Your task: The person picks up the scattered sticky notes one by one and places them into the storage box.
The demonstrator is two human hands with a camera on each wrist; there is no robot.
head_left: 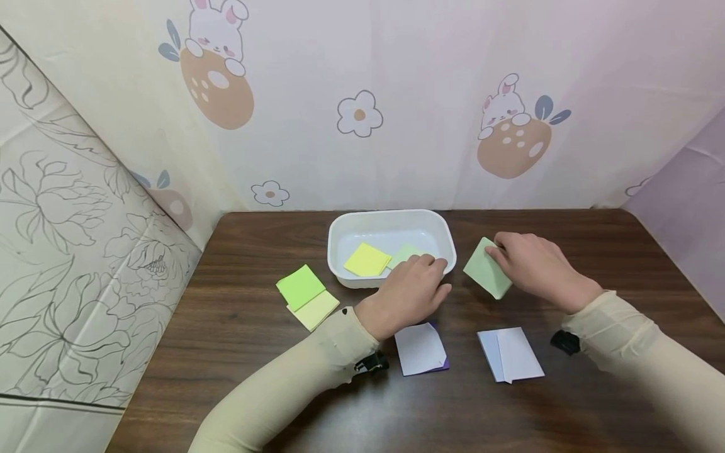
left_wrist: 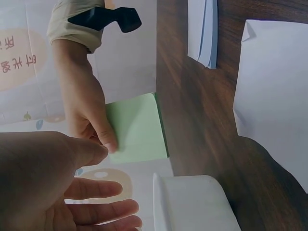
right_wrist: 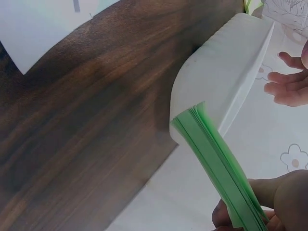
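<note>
Right of centre in the head view, the person's right hand (head_left: 535, 267) pinches a green notepad (head_left: 486, 270) beside a white tub (head_left: 391, 234). The left hand (head_left: 409, 292), its fingers loose and grasping nothing, crosses the tub's lower-right side. A yellow notepad (head_left: 367, 260) lies inside.

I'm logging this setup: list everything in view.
Tub: 1, white, table back
Tub pads: 2, yellow, green, inside
Left pads: 2, green, cream, left
Middle stack: 1, white/purple, front
Right stack: 1, white/blue, front right
Held pad: 1, green, right of tub
Table: 1, brown, underneath
Cloths: several, pale, back and sides
Wrist devices: 2, black, worn
Sleeves: 2, cream, arms
Left hand: 1, bare, by tub
Right hand: 1, bare, gripping pad
</note>
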